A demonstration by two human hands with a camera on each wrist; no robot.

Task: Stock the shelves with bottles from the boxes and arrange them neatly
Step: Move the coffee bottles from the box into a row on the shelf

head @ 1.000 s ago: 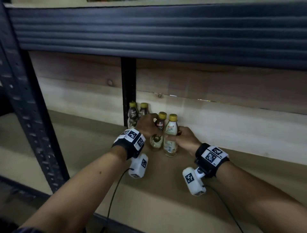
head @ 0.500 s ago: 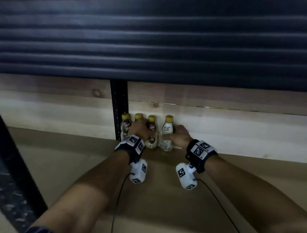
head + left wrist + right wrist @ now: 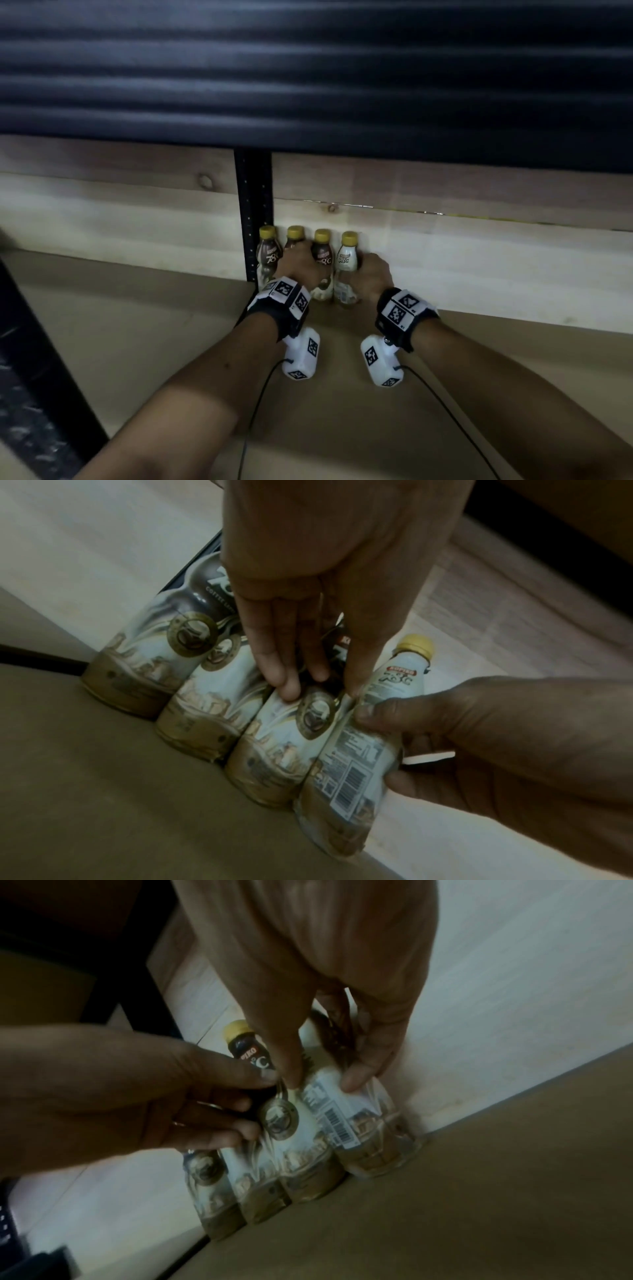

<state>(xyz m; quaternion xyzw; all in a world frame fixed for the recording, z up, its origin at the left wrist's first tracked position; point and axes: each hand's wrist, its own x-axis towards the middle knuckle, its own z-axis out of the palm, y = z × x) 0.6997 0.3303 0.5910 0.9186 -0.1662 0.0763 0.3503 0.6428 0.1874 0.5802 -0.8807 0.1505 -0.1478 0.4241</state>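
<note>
Four small yellow-capped coffee bottles stand in a row at the back of the shelf board (image 3: 144, 329), against the wooden back wall. The two left ones (image 3: 268, 260) (image 3: 295, 235) stand free. My left hand (image 3: 299, 265) grips the third, dark-labelled bottle (image 3: 322, 256) (image 3: 291, 739), fingers on one side and thumb on the other. My right hand (image 3: 371, 274) grips the fourth, white-labelled bottle (image 3: 347, 257) (image 3: 369, 1134) at the row's right end. Both held bottles are upright on the board and touch each other.
A black perforated upright (image 3: 253, 205) stands at the back beside the leftmost bottle. The dark ribbed edge of the shelf above (image 3: 308, 75) hangs low overhead. Another black post (image 3: 30, 394) is at the front left. Bare board stretches right of the row.
Both hands have slid their two bottles back from in front of the other pair to the back wall, into one line with them. My head has moved closer and lower.
</note>
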